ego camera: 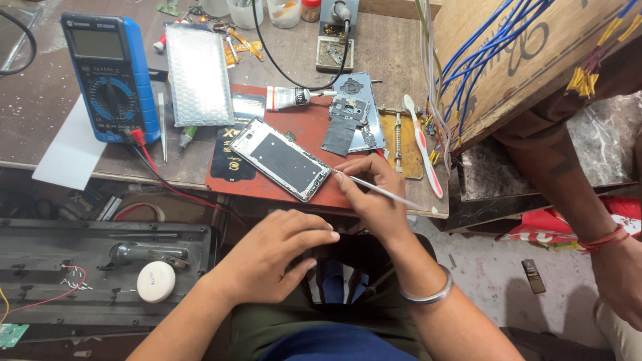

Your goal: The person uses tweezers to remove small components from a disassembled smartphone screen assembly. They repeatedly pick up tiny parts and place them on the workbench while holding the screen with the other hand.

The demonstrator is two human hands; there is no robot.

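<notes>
Pinching a thin metal pry tool (381, 190), the right hand (374, 194) sits at the desk's (40, 100) front edge, knuckles up, fingers curled tight round the shaft like a pen. Tool tip points left and touches the lower right corner of the opened smartphone (281, 159); the shaft trails right past the thumb. Wrist bent down toward the lap, steel bangle (428, 294) on the forearm.

Left hand (274, 257) holds nothing: palm down, fingers loosely extended to the right, hovering below the desk's front edge over the lap, well apart from the phone.

Phone lies back-up and tilted on a red mat (301, 127) near the front edge, frame bare, dark panel showing. Just behind it, toward the desk's back: a detached phone back plate with circuit parts (351, 113), and a white glue tube (287, 98) lying on its side. A white-and-pink toothbrush (421, 144) lies near the right edge. At the left end: a blue multimeter (107, 73) with red and black leads, tweezers (162, 124), and a bubble-wrap pouch (198, 73).

Another person's arm (568, 194), red thread at the wrist, comes in on the far right, off the desk.
</notes>
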